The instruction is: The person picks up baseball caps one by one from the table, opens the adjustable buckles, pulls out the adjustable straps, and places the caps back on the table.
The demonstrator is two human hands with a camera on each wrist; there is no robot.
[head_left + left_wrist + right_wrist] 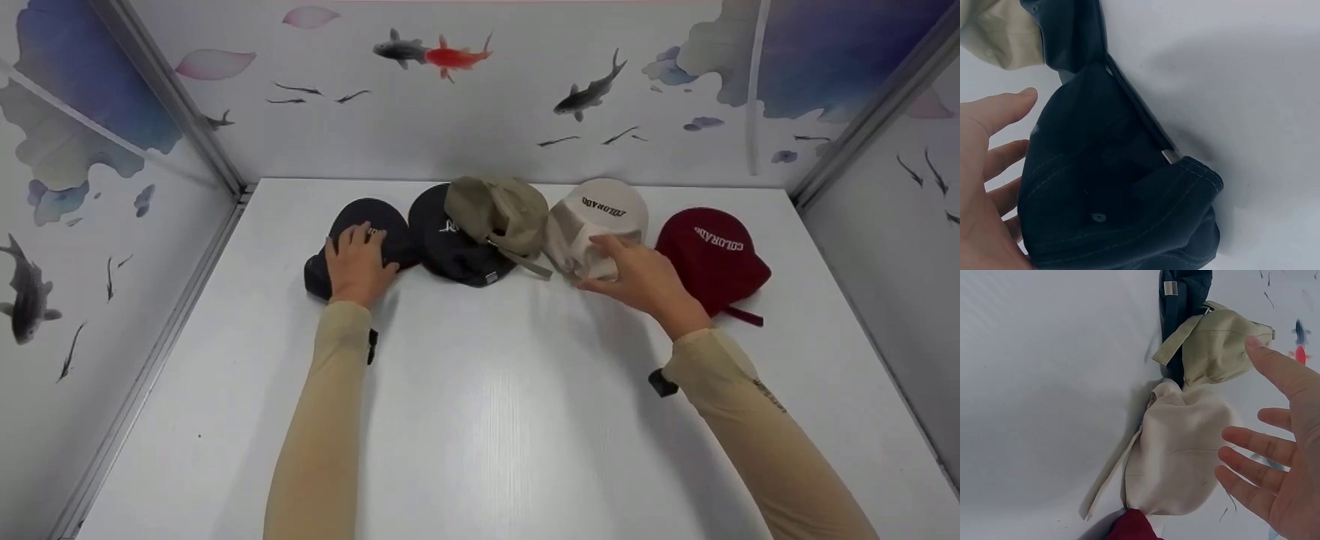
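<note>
At the left of the row, my left hand [358, 264] reaches over a dark navy cap [324, 277]. In the left wrist view its thumb stands apart, and its fingers [1008, 160] lie along the side of the navy cap [1095, 185], the fingertips partly hidden behind it. My right hand [643, 274] is at the off-white cap [600, 199] lettered COLORADO. The right wrist view has the thumb and fingers spread, with the fingertips [1230, 433] at the edge of the off-white cap [1179, 455] and nothing gripped.
Between my hands, a khaki cap [517, 210] lies partly over another dark cap [457, 259]. A dark red COLORADO cap [709, 259] sits at the right end, its strap sticking out. All rest on a white table [480, 420], in front of a wall [480, 127] painted with fish.
</note>
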